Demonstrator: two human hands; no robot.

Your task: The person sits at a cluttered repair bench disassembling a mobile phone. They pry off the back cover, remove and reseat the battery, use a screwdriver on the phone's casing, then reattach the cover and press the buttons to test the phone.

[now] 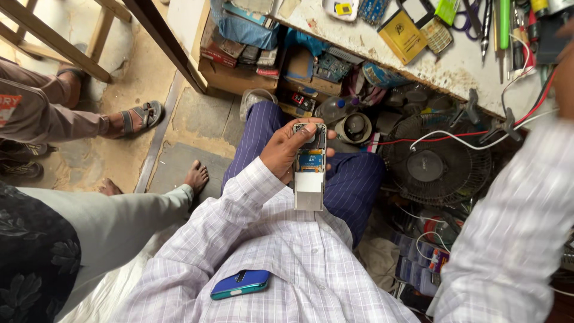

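Note:
My left hand (pixel 287 149) holds an opened phone (pixel 310 166) upright over my lap, its back off so that a blue circuit part and a pale lower panel show. The fingers wrap its left side and the thumb lies near its top. My right arm in a checked sleeve reaches up to the workbench at the right; only a blurred edge of my right hand (pixel 565 72) shows at the frame's border, and what it holds is hidden. A blue phone (pixel 240 283) sticks out of my shirt pocket.
A white workbench (pixel 454 72) at the top right carries tools, a yellow box and small parts. Under it stand a black fan (pixel 435 160), red and white wires and cluttered shelves. Two other people's legs and sandalled feet are at the left.

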